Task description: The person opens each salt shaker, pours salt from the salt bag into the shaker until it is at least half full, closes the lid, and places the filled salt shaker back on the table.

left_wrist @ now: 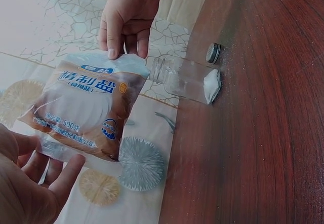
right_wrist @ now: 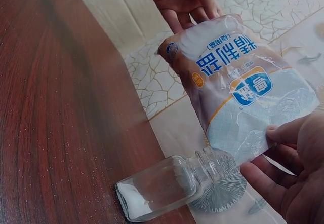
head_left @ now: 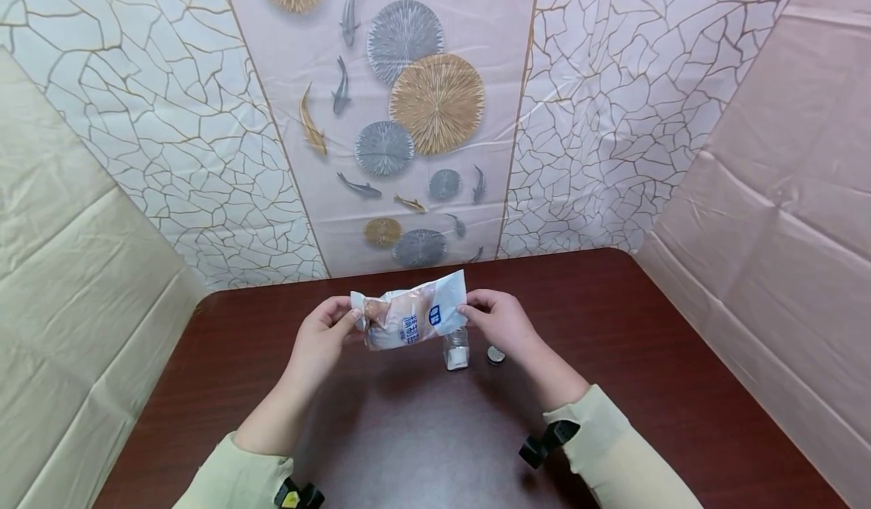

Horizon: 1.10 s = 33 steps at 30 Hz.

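- Head view: you held a soft white-and-brown plastic bag with blue lettering raised above a glossy red-brown table.
- Your left hand pinched one end between thumb and fingers and your right hand pinched the other, probably because a limp bag would sag from a single grip.
- Near the bag's right end, a clear square-bodied glass bottle stood upright, white grains at its bottom; whether the two touched could not be told.
- Beside it lay a small round dark-sided cap, presumably set apart to leave the mouth free.
- Both your forearms reached forward, angled inward, hands at roughly matching height.
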Tool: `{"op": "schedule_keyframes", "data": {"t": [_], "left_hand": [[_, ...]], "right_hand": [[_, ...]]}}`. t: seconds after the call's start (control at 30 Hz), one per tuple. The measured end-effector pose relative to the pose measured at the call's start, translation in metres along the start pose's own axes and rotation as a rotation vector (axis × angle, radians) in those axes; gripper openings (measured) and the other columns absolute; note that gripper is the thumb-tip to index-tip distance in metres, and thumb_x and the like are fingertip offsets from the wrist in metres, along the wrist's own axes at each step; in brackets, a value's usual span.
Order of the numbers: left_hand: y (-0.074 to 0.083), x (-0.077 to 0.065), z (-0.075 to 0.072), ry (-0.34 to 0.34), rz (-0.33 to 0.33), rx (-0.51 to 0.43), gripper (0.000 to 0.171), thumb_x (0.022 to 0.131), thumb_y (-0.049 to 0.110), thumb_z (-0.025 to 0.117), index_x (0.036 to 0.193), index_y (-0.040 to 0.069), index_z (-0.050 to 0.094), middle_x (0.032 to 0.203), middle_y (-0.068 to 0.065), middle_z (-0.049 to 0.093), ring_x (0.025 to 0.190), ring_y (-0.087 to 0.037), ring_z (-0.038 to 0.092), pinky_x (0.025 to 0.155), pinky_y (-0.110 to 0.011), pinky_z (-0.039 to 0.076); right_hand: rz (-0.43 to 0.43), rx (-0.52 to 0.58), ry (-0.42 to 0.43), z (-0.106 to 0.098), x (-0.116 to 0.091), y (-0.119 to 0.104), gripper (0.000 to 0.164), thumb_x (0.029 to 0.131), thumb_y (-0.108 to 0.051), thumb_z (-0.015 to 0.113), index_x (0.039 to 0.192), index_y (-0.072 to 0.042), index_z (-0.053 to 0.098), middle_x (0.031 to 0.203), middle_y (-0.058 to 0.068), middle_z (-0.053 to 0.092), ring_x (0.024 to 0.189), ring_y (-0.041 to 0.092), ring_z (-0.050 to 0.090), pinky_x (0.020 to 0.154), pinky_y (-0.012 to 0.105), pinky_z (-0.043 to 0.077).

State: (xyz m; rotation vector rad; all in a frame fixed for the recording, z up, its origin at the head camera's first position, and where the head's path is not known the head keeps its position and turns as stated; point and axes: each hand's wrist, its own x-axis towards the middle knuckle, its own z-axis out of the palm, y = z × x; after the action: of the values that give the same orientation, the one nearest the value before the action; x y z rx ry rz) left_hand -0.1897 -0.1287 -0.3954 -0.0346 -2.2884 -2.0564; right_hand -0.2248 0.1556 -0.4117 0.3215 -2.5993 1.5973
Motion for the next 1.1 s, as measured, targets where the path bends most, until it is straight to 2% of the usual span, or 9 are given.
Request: {"op": "schedule_keyframes", "data": {"t": [0.23, 0.43, 0.9, 1.1], "left_hand": [[-0.0007, 0.0007, 0.0006, -0.006, 0.007, 0.004, 0.02, 0.1, 0.006, 0.058, 0.117, -0.004, 0.061, 0.101, -0.012, 0.069, 0.089, -0.02, 0.067, 0.084, -0.045, 0.058], [-0.0003, 0.0012, 0.0015, -0.009, 0.005, 0.003, 0.02, 0.1, 0.006, 0.058, 0.117, -0.004, 0.061, 0.101, -0.012, 0.069, 0.09, -0.024, 0.067, 0.083, -0.045, 0.058], [0.0033, 0.001, 0.0024, -0.01, -0.006, 0.026, 0.02, 0.099, 0.007, 0.058, 0.118, -0.002, 0.062, 0.104, -0.013, 0.069, 0.088, -0.019, 0.067, 0.083, -0.043, 0.058], [0.0022, 0.0007, 0.0029, -0.021, 0.021, -0.002, 0.018, 0.1, 0.002, 0.055, 0.115, -0.005, 0.06, 0.101, -0.015, 0.069, 0.086, -0.018, 0.068, 0.08, -0.041, 0.059]], "right_hand": [[0.007, 0.016, -0.003, -0.0003, 0.0001, 0.0016, 0.016, 0.092, -0.01, 0.07, 0.105, -0.001, 0.073, 0.096, 0.011, 0.072, 0.086, 0.026, 0.07, 0.077, 0.043, 0.06], [0.034, 0.019, -0.004, -0.001, 0.0001, 0.0019, 0.016, 0.092, -0.01, 0.07, 0.106, -0.002, 0.073, 0.097, 0.011, 0.072, 0.088, 0.029, 0.069, 0.079, 0.046, 0.059], [0.026, 0.007, 0.003, -0.0015, -0.0002, 0.0035, 0.015, 0.092, -0.01, 0.07, 0.105, -0.003, 0.073, 0.096, 0.01, 0.072, 0.087, 0.029, 0.07, 0.076, 0.041, 0.06], [-0.02, 0.004, 0.008, -0.0011, 0.0003, 0.0056, 0.012, 0.092, -0.008, 0.069, 0.1, -0.001, 0.073, 0.092, 0.01, 0.073, 0.077, 0.017, 0.069, 0.074, 0.038, 0.059]]}}
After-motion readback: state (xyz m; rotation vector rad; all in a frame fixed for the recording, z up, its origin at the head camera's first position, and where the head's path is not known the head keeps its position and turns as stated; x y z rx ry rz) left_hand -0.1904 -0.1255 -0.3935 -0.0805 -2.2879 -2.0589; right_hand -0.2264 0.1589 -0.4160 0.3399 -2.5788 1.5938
